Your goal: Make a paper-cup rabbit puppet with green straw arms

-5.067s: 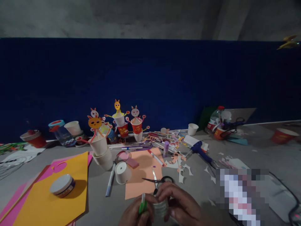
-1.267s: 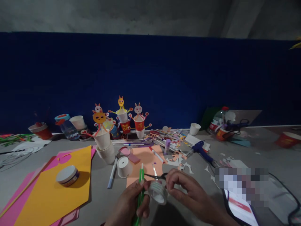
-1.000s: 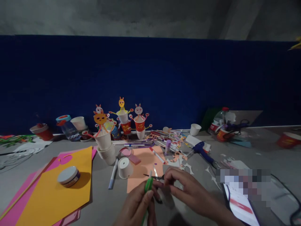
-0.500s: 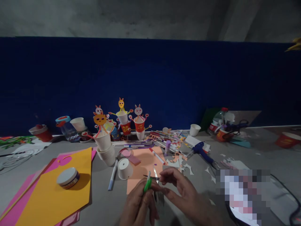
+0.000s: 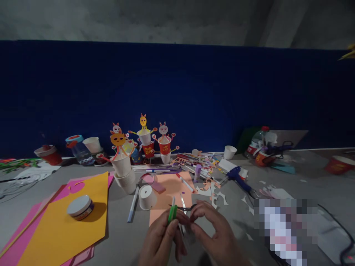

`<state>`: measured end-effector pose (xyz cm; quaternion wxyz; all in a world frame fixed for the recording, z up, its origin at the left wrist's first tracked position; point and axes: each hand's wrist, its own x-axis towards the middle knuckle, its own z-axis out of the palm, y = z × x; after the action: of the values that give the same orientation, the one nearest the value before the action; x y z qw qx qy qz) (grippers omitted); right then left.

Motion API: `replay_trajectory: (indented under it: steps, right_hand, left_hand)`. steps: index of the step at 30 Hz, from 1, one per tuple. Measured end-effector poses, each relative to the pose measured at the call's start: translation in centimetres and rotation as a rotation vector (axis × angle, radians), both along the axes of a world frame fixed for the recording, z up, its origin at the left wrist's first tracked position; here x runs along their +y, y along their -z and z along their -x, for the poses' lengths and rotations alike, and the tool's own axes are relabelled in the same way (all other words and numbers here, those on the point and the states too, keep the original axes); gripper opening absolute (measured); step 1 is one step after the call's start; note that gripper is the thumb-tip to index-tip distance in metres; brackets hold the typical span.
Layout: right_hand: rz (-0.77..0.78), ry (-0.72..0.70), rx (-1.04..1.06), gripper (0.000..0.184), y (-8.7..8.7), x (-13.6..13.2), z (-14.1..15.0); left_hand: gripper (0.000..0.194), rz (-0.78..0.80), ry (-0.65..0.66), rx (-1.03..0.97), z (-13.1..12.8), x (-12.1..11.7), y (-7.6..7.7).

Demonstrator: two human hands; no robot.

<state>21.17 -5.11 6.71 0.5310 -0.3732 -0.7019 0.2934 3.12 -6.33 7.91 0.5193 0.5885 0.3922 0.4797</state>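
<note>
On the left, the white-lidded jar (image 5: 80, 207) sat on the yellow sheet (image 5: 61, 236), and further right the marker (image 5: 132, 205) lay beside an upside-down cup (image 5: 146, 197). The left hand (image 5: 159, 236) had a narrow, closed grip on green strips (image 5: 172, 213), thumb pressed along them, with a pale tip poking out above. The strips were held up in front of the person, near the lower edge of the peach sheet (image 5: 163, 203). That hold looked best kept light but steady, since a hard squeeze could have bent them.

The scissors (image 5: 191, 207) lay just beyond the fingers, so small movements, clear of the blades, seemed the safer way to work. The right hand (image 5: 219, 236) had its thumb and forefinger drawn close together at the left fingers; what was between them, if anything, could not be told. Such close fingertip work seemed to ask for the left hand to act as the anchor while the right moved gently.

Something clear and blurred showed below the fingertips, its shape unclear. The strips' lower ends were hidden by the left hand, and the wrists ran out of view at the bottom. Further right, past the glue gun (image 5: 240, 179), a pixelated patch (image 5: 285, 232) hid whatever lay there.
</note>
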Motion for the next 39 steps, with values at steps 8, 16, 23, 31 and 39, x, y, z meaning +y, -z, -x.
replay_trajectory:
  steps: [8, 16, 23, 31, 39]
  right_hand:
    - [0.074, -0.056, 0.1, 0.01, 0.5, 0.5, -0.1]
    - [0.087, -0.096, 0.37, 0.008, 1.8, 1.1, 0.3]
    - [0.078, -0.065, 0.385, 0.009, 1.6, 1.0, 0.1]
    - [-0.017, -0.109, 0.453, 0.006, 0.9, 0.4, -0.2]
    - [0.114, -0.188, 0.344, 0.011, -0.5, 0.9, -0.6]
  left_hand:
    - [0.035, 0.042, -0.007, -0.034, -0.2, 0.3, -0.1]
    - [0.042, 0.177, 0.029, -0.192, -1.1, 1.4, 1.0]
    - [0.035, 0.237, 0.11, -0.25, -1.7, 1.9, 1.9]
    - [0.027, 0.291, 0.104, -0.327, -1.8, 2.4, 1.9]
    - [0.026, 0.382, 0.232, -0.352, -1.7, 2.2, 2.4]
